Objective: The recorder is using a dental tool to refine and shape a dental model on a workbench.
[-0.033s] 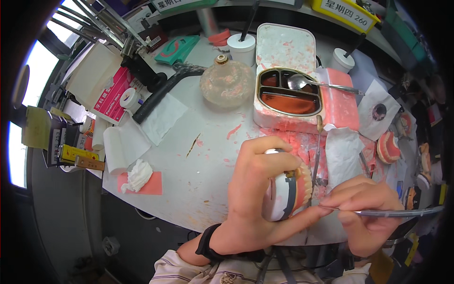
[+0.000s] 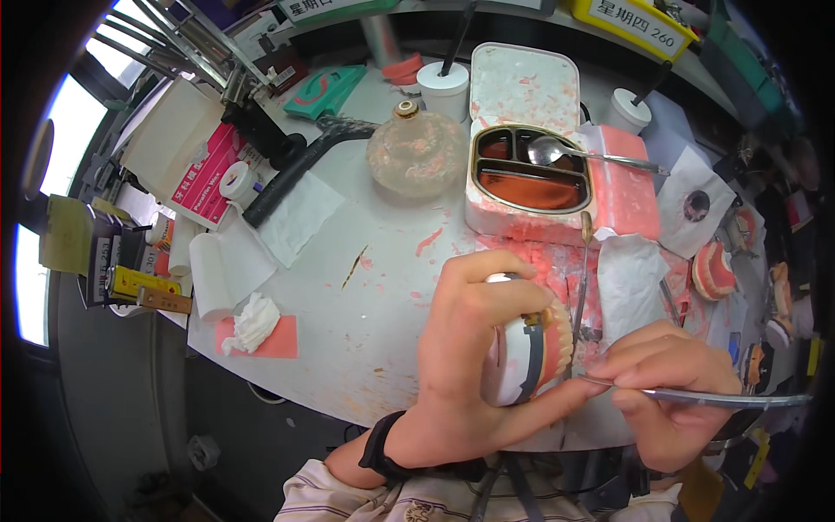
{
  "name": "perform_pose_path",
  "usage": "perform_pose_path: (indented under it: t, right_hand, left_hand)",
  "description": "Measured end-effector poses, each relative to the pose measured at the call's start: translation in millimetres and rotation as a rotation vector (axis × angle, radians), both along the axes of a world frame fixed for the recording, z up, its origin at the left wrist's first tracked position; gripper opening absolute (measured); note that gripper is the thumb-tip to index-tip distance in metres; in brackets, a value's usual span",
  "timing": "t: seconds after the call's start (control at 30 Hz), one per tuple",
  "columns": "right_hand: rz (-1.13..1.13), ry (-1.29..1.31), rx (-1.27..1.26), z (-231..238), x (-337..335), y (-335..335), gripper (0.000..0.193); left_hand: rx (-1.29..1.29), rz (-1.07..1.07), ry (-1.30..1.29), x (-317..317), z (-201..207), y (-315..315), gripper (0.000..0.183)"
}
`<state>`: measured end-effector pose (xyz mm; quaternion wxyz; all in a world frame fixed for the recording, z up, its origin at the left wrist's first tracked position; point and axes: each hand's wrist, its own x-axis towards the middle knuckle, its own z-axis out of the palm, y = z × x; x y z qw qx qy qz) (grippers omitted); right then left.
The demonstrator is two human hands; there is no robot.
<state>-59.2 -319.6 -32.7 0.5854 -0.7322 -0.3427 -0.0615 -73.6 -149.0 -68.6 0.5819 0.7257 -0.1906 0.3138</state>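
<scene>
My left hand (image 2: 461, 339) is wrapped around a dental model (image 2: 513, 370) with a white plaster base, a dark grey band, pink wax gums and a row of cream teeth facing right. Its thumb stretches rightward below the teeth. Between the fingertips of my right hand (image 2: 674, 383) is a slim metal wax carver (image 2: 713, 398), lying nearly level with its handle out to the right. The thin tip points left, just beside the lower end of the tooth row and over my left thumb; whether it touches the wax I cannot tell.
Behind my hands stands a wax heating pot (image 2: 531, 187) of melted red wax, with a spoon (image 2: 600, 158) across it. A glass spirit lamp (image 2: 417, 152) is left of it. Crumpled tissue (image 2: 254, 322) lies at left, another denture model (image 2: 713, 271) at right.
The carver's tip has shifted slightly left, and its handle end has dropped a little. My right fingers have moved slightly with it. My left hand and the model stay almost still.
</scene>
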Motion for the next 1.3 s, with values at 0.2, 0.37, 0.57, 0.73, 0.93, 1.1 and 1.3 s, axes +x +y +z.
perform_pose_path:
  t: [0.2,0.37,0.57,0.73,0.93,1.1,1.3]
  right_hand:
    - [-0.005,-0.15,-0.135,8.9,2.7,3.5,0.016]
    - [0.013,-0.167,-0.135,9.0,3.9,3.7,0.017]
    - [0.026,-0.162,-0.13,8.2,4.3,3.4,0.017]
    - [0.029,-0.144,-0.111,6.5,3.9,3.7,0.017]
    - [0.021,-0.116,-0.1,5.3,3.5,4.0,0.018]
    - [-0.019,-0.154,-0.082,2.4,1.4,4.2,0.017]
    - [-0.03,-0.041,0.037,-8.2,-0.6,4.7,0.014]
  left_hand:
    - [0.169,0.001,-0.004,0.5,-5.7,5.8,0.067]
    - [0.17,0.004,0.017,-1.1,-5.7,6.1,0.066]
    - [0.028,0.011,0.036,-2.4,-1.4,0.6,0.055]
    - [0.022,0.011,0.037,-2.0,-1.1,0.4,0.055]
    - [0.014,0.016,0.047,-2.3,-1.2,0.6,0.055]
    - [0.011,0.017,0.031,-0.8,-0.3,-1.1,0.054]
    - [0.166,0.034,0.015,-0.3,-6.3,8.0,0.073]
